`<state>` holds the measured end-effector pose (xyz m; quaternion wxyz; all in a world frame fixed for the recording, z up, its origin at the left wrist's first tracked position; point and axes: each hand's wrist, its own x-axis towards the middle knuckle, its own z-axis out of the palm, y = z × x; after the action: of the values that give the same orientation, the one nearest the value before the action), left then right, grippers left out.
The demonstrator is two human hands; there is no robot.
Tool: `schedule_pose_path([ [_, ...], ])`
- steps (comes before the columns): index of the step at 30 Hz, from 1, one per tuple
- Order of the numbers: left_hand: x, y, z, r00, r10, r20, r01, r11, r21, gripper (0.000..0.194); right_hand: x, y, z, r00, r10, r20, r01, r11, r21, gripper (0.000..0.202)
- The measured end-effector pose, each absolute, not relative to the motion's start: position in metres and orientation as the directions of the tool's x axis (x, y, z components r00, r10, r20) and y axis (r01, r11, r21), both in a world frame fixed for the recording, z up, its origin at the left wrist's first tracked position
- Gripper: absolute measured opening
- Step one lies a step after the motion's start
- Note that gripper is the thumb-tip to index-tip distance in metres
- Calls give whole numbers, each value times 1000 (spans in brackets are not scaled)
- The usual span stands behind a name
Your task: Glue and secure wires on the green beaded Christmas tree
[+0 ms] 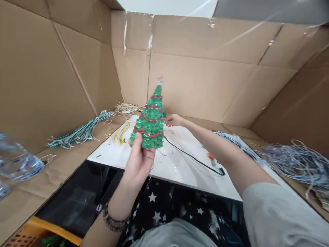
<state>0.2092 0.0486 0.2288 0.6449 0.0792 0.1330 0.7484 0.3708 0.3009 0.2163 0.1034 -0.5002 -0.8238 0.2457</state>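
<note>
A small green tinsel Christmas tree with red garland and a clear star-shaped topper stands upright in my left hand. That hand grips it at the lower edge, thumb on the front. Beside the tree's right side, at mid height, is my right hand, its fingers bent towards the tree. Whether anything thin is between those fingertips is too small to make out. A black cable runs from behind the tree across the white table.
Cardboard walls enclose the table. Bundles of green-white wires and yellow wires lie left; blue-white wires are heaped right. An orange-tipped object sits near the cable. An orange basket is at lower left.
</note>
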Motion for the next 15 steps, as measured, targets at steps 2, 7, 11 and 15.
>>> schedule_pose_path([
  [2,207,51,231,-168,982,-87,-943,-134,305,30,382,302,210,-451,884,-123,810,348,-471,29],
  [7,205,56,232,-204,976,-78,-920,-164,357,30,397,299,204,-442,884,-155,848,355,-393,31],
  [11,203,57,231,-224,969,-102,-913,-173,368,32,402,293,200,-440,881,-177,880,383,-280,31],
  [15,204,57,231,-242,969,-59,-904,-202,377,32,404,287,194,-410,888,-208,910,381,-166,31],
])
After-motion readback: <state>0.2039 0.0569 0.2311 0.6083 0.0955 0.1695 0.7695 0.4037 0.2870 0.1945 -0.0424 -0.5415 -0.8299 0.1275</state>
